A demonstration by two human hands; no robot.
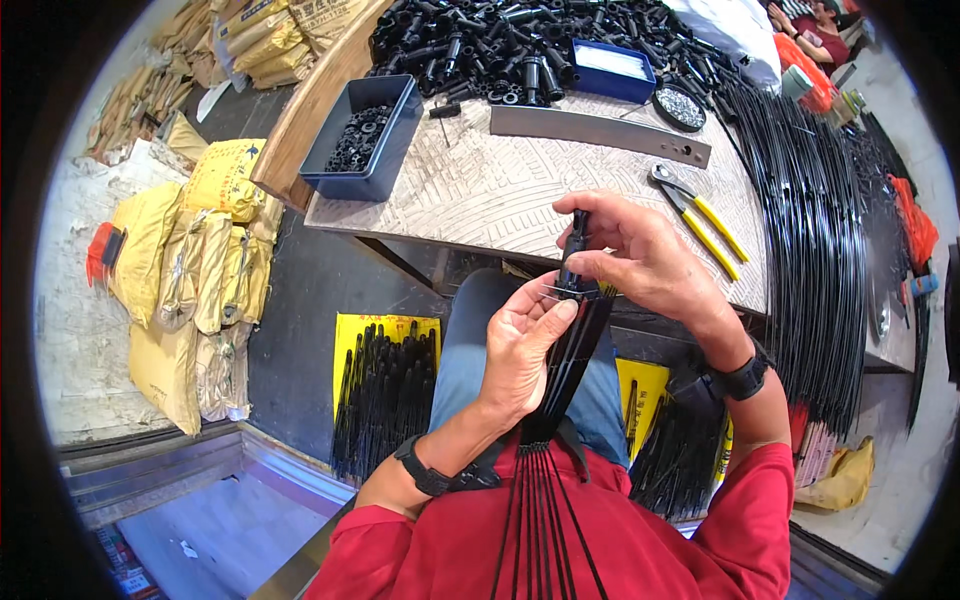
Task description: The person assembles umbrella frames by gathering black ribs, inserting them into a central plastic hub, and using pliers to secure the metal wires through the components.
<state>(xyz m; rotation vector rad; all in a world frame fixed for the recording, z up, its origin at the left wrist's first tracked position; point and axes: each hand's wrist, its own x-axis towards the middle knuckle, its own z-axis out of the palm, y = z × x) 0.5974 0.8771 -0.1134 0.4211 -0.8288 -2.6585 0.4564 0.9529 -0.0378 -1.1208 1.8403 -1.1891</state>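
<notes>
Black thin rods (570,360), a fanned bundle running from the lap up to chest height above the desk (480,190); tips gathered between both hands. Left hand (520,345) pinches the bundle near its top; right hand (640,255) closed on a small black cap (575,245) over the ends. Advice: keep tips level and tight, press cap straight. Yellow-handled pliers (700,215) lie nearby

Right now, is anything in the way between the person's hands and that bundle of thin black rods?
Nothing visible. The left hand already grips the black rods near their top, and the right hand pinches the small black cap directly above their ends. The yellow-handled pliers lie aside on the table.
</notes>
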